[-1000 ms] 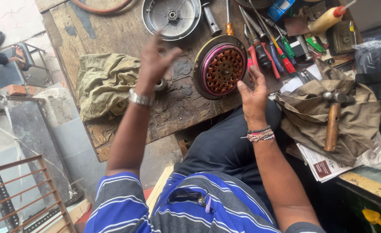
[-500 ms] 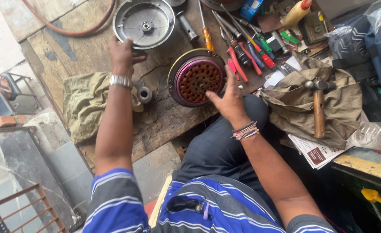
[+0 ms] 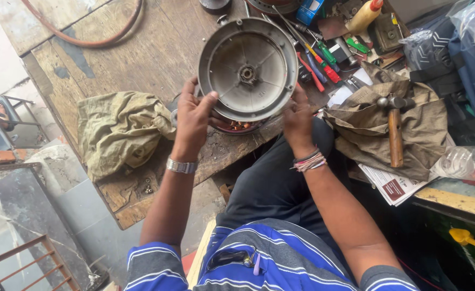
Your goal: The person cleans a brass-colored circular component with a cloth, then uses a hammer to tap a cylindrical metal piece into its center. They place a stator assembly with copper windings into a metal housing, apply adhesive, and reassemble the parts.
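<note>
Left hand (image 3: 194, 116) and right hand (image 3: 298, 116) each grip opposite rims of the round grey metal cover (image 3: 247, 69), held over the motor core (image 3: 237, 126) on the worktop (image 3: 140, 64).

I can't see most of the copper-wound part (image 3: 236, 126): the round grey cover (image 3: 248, 68) sits over it, leaving only a sliver at the lower rim. My left hand (image 3: 193, 121) hides the cover's left edge and my right hand (image 3: 298, 119) its right edge. The hammer (image 3: 394, 129) sinks partly into the brown cloth (image 3: 380, 126). The top edge cuts off the red hose (image 3: 95, 39), and the tools (image 3: 318, 59) beyond are too jumbled to sort.
</note>
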Available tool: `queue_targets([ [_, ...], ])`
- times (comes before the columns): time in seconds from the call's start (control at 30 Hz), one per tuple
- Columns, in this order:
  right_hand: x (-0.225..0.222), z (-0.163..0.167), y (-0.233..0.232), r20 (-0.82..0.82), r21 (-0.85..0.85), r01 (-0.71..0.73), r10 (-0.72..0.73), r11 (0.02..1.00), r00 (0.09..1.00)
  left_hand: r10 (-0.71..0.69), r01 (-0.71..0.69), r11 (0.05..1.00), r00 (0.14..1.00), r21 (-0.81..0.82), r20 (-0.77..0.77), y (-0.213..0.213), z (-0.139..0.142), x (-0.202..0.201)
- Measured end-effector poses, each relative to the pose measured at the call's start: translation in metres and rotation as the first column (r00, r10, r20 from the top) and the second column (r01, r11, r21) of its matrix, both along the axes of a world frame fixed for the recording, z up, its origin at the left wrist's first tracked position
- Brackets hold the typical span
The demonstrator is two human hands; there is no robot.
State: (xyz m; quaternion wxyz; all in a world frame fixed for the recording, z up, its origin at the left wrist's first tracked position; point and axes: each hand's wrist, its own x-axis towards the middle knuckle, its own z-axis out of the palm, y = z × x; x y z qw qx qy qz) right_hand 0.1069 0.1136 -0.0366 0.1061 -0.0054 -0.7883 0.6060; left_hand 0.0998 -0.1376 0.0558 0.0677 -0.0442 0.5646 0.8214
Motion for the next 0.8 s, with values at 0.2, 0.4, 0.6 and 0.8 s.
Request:
queue_targets([
  [0.2,0.004,0.037,0.025,0.107,-0.823,-0.088,0.305,0.561,0.946,-0.029,0.026,0.996,0.999,-0.082,-0.044,0.015,-0.023,0.017],
  [0.4,0.017,0.036,0.049,0.162,-0.759,-0.128,0.375,0.639,0.913,-0.156,0.132,0.967,0.983,0.22,0.098,0.02,-0.025,0.04],
  [0.6,-0.067,0.025,0.126,-0.033,0.005,0.164,-0.163,0.986,0.986,-0.198,0.119,0.916,0.965,0.384,0.174,0.038,-0.029,0.056],
  [0.8,-0.171,0.018,0.174,-0.47,0.783,0.549,-0.301,0.292,0.83,-0.129,0.06,0.913,0.981,0.404,0.146,0.074,-0.021,0.055],
])
